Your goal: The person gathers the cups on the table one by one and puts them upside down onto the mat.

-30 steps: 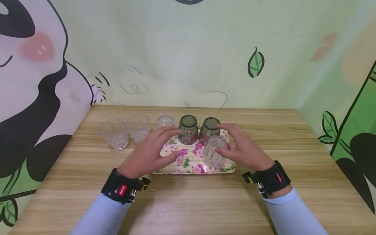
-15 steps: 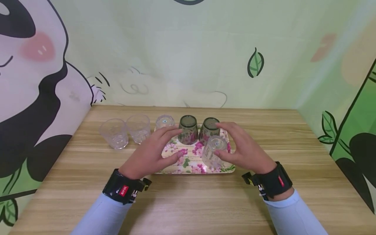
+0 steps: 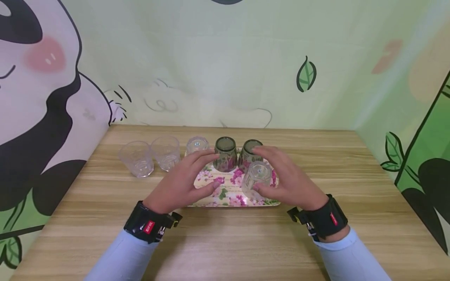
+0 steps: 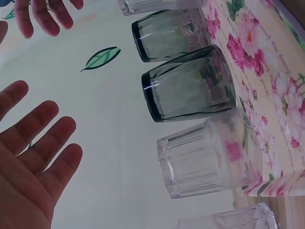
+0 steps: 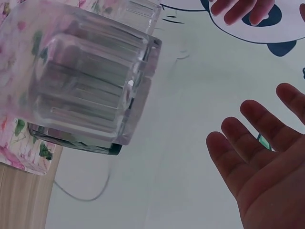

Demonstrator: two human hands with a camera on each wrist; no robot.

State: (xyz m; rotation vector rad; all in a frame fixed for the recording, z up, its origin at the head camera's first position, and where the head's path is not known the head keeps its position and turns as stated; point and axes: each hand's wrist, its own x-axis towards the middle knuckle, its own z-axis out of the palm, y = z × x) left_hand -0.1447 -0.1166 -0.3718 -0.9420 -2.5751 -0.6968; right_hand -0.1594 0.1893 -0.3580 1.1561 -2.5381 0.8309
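A floral tray (image 3: 228, 191) carries two smoky grey glasses (image 3: 225, 154), both upside down. Also upturned on it are a clear glass (image 3: 258, 177) at the front right and another clear glass (image 3: 197, 145) at the back left, partly covered by a hand. My left hand (image 3: 179, 181) hovers over the tray's left part, fingers extended and thumb apart, holding nothing. Above the front right clear glass, my right hand (image 3: 290, 179) is held with fingers spread. Both wrist views show the palms apart from the glasses (image 4: 190, 86) (image 5: 90, 76).
Left of the tray, two clear glasses (image 3: 138, 159) stand mouth up on the wooden table (image 3: 225, 242). A wall covering (image 3: 211, 78) with a panda and leaves rises behind the table's back edge.
My right hand has drifted slightly left over the front right clear glass. The left hand has hardly moved, and the glasses and tray stay in place.
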